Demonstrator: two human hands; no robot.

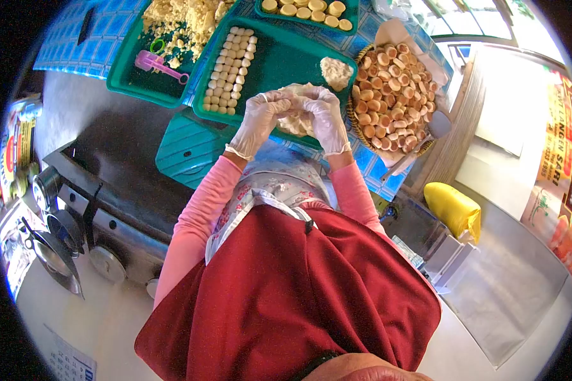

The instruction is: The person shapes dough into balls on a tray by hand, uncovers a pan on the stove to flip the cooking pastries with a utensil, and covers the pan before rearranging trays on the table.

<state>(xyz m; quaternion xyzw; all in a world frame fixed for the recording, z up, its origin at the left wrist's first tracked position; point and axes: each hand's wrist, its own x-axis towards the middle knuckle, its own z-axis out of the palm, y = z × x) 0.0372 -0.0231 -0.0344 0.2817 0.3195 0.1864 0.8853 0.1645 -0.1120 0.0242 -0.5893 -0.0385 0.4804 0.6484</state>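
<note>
Over a green, rectangular plastic tray (283,54), both hands, gloved in thin, translucent plastic, are being held close together. The left hand (260,122) is being curled inward, its fingers bent toward the thumb, and the right hand (326,119) is being bent to meet it, fingertips apparently touching. Whether a piece is being pinched between them cannot be told, since gloves and dough are almost matched in colour.

Just below the fingers, a soft, off-white lump of dough (295,125) is being partly hidden by the gloves at the tray's near edge. A smaller, rough, whitish dough mound (336,73) is being held toward the tray's right end.

As for progress, a block of small, smooth, cream-white balls (231,71) is already being displayed in close-set rows along the left side, so a good batch seems to be finished. Both unshaped portions are evidently being left for working. In the tray to the left, a pale yellow, crumbly mixture (187,22) is also being held loose, with a pink plastic scoop (154,61) being rested there.
</note>
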